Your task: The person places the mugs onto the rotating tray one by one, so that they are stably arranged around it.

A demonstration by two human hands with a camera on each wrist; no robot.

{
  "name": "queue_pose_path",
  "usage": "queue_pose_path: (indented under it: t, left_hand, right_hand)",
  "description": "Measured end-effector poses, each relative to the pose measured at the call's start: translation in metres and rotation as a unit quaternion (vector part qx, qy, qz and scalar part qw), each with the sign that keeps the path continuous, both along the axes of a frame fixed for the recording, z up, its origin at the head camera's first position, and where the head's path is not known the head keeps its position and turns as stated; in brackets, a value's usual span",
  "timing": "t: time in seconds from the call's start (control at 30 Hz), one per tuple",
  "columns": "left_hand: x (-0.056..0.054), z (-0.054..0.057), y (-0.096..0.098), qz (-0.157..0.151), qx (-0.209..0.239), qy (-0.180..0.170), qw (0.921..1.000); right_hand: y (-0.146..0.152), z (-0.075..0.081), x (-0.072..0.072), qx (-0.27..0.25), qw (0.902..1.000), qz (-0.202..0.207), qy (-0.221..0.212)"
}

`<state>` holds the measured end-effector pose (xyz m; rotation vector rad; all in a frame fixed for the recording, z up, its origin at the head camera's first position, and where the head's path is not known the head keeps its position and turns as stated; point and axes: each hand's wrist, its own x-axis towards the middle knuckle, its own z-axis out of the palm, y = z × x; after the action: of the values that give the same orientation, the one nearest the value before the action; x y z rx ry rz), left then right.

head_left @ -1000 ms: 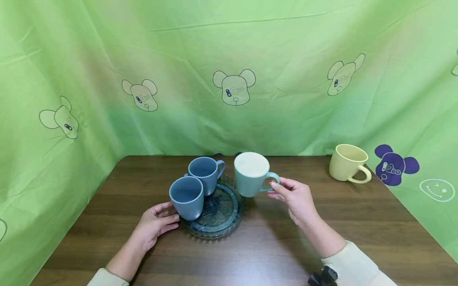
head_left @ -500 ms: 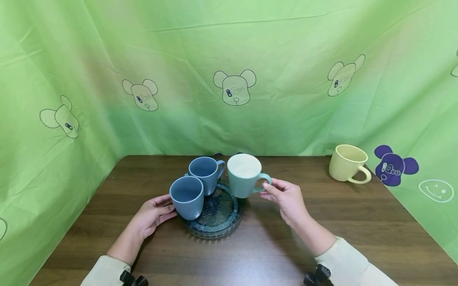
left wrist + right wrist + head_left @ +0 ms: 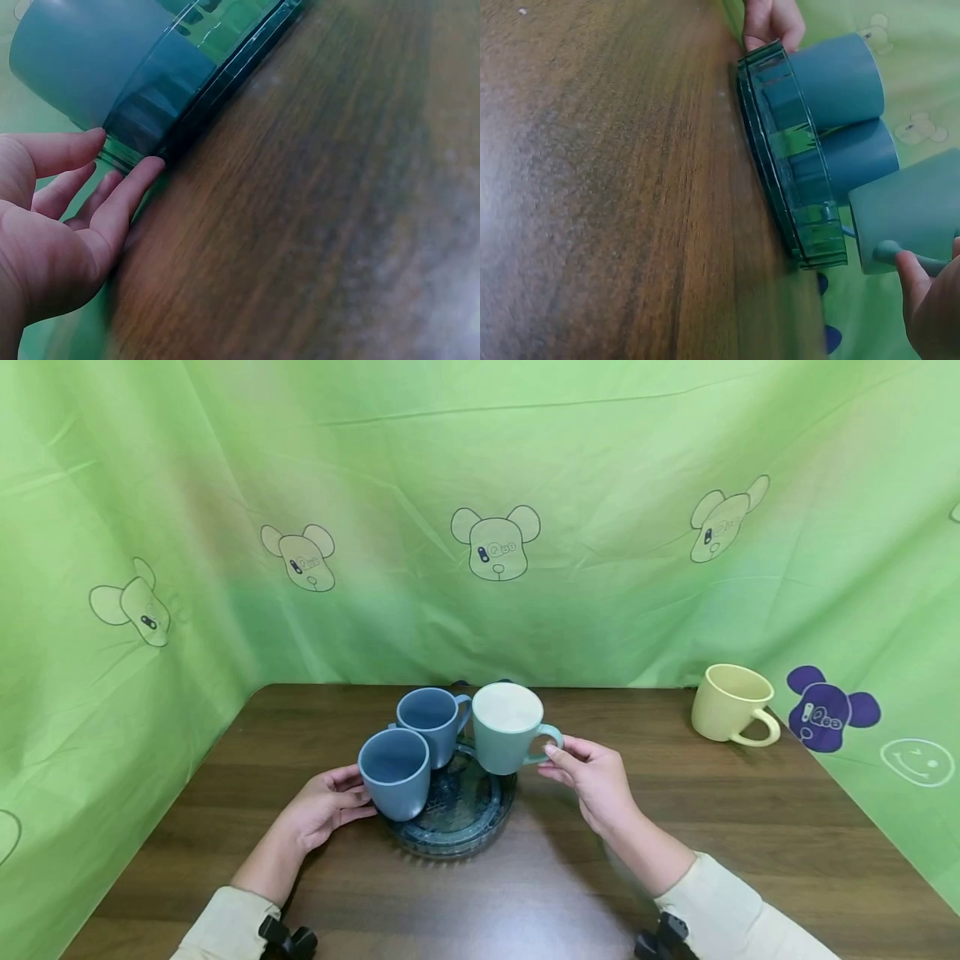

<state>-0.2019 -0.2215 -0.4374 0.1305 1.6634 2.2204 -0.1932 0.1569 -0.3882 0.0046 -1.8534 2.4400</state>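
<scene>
My right hand (image 3: 596, 777) pinches the handle of a pale green mug (image 3: 504, 739), which looks white inside. That mug is held upright over the back right of a round blue-green glass tray (image 3: 468, 793); the right wrist view has its base (image 3: 864, 262) above the tray's ribbed wall (image 3: 821, 244). Two blue mugs stand in the tray, one in front (image 3: 395, 777) and one behind (image 3: 429, 714). At the tray's left side is my left hand (image 3: 326, 806), its fairly straight fingers and thumb touching the wall, as the left wrist view shows.
A yellow mug (image 3: 729, 702) stands at the table's back right, handle to the right. The brown wooden table (image 3: 480, 910) ends at a green printed cloth (image 3: 600, 602) behind and at both sides. A black wrist mount (image 3: 663, 935) is on the right sleeve.
My right hand has carried the pale green mug leftward, from the tray's right edge to over it and close to the rear blue mug. The left hand has stayed at the tray's side.
</scene>
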Motion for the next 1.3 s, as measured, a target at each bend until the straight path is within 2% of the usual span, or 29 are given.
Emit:
queue_pose_path:
  t: [0.27,0.73,1.07,1.3]
  left_hand:
    - [0.004,-0.001,0.001,-0.001,-0.006,0.013,0.9999]
    - [0.016,-0.004,0.006,0.030,-0.029,0.023,0.9989]
    - [0.019,0.000,0.006,0.015,-0.046,0.027,0.9985]
    - [0.019,-0.001,0.007,0.018,-0.044,0.030,0.9985]
  right_hand:
    - [-0.007,-0.004,-0.001,0.002,1.0000,0.000,-0.003]
    - [-0.026,-0.012,-0.004,-0.006,0.9993,-0.028,-0.026]
    - [-0.035,-0.019,-0.008,0.008,0.9983,-0.036,-0.045]
    - [-0.040,-0.020,-0.011,0.024,0.9970,-0.047,-0.057]
